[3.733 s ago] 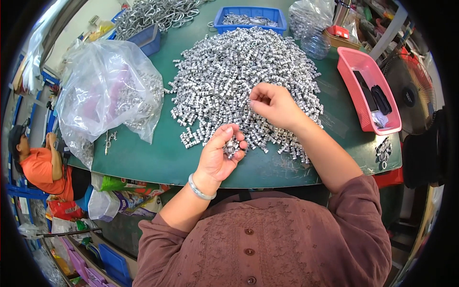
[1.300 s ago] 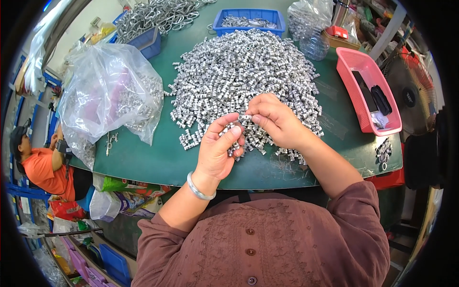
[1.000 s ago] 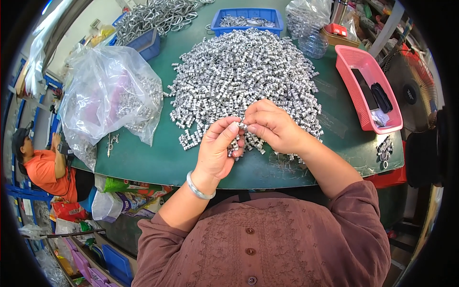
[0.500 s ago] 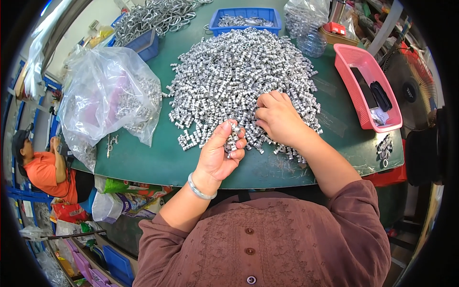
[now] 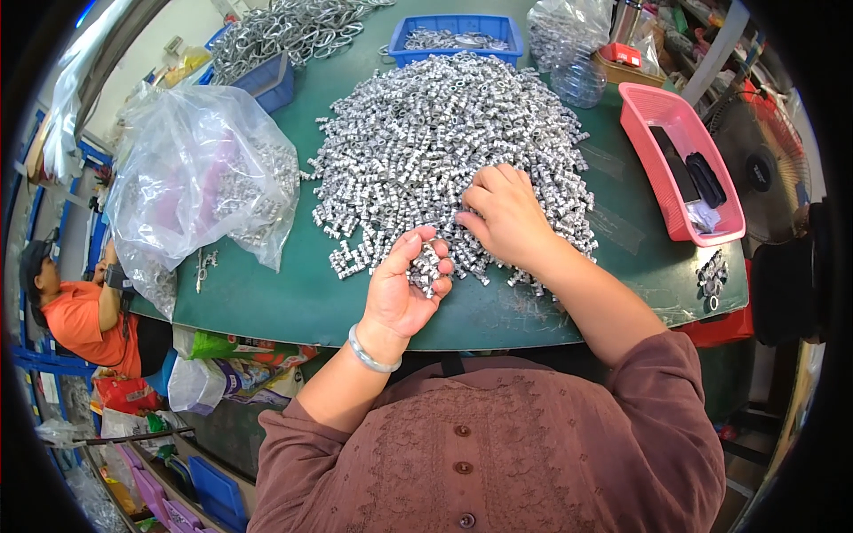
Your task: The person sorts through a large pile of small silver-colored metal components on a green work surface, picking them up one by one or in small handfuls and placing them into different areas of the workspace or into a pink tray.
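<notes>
A large heap of small silvery metal fittings (image 5: 418, 133) covers the middle of the green table. At its near edge my left hand (image 5: 395, 293) is turned palm up, fingers curled around a small cluster of metal fittings (image 5: 426, 271). A pale bangle (image 5: 369, 351) circles that wrist. My right hand (image 5: 508, 213) is palm down over the near right part of the heap, its fingers bent and closed. Whatever sits at those fingertips is hidden.
A clear plastic bag (image 5: 191, 178) of fittings stands left, and a pink basket (image 5: 653, 169) right. Behind the heap are a blue tray (image 5: 458, 58) and a pile of metal rings (image 5: 284, 40). A fan (image 5: 760, 169) stands far right; a person in orange (image 5: 89, 320) is at far left.
My right hand has shifted slightly left over the heap, closer to my left hand. The left fingers have opened a little around the fittings, showing more of them.
</notes>
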Tool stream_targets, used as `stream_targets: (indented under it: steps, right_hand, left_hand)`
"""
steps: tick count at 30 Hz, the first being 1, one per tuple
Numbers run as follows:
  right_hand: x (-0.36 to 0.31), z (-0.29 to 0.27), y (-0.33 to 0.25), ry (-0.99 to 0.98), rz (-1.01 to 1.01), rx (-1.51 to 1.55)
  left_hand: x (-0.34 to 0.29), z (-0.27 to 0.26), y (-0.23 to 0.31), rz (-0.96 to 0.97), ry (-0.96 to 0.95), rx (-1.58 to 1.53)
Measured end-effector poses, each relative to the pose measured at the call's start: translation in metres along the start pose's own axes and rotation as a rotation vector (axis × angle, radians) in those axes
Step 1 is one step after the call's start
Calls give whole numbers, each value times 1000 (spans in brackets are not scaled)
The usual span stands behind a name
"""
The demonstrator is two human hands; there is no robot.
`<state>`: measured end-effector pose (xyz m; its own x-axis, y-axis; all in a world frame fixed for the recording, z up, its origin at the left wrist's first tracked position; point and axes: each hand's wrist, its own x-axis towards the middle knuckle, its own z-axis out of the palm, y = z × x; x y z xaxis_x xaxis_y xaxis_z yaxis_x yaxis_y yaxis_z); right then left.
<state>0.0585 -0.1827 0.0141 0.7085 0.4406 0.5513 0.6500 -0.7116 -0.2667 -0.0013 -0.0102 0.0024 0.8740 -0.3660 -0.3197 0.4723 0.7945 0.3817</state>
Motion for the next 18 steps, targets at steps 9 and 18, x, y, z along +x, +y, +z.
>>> stream_targets:
  steps: [9, 18]
  right_hand:
    - [9, 21, 2, 96, 95, -9]
    - [1, -5, -10, 224, -215, 381]
  left_hand:
    - [1, 0, -3, 29, -17, 67]
    - [-6, 9, 2, 60, 45, 137]
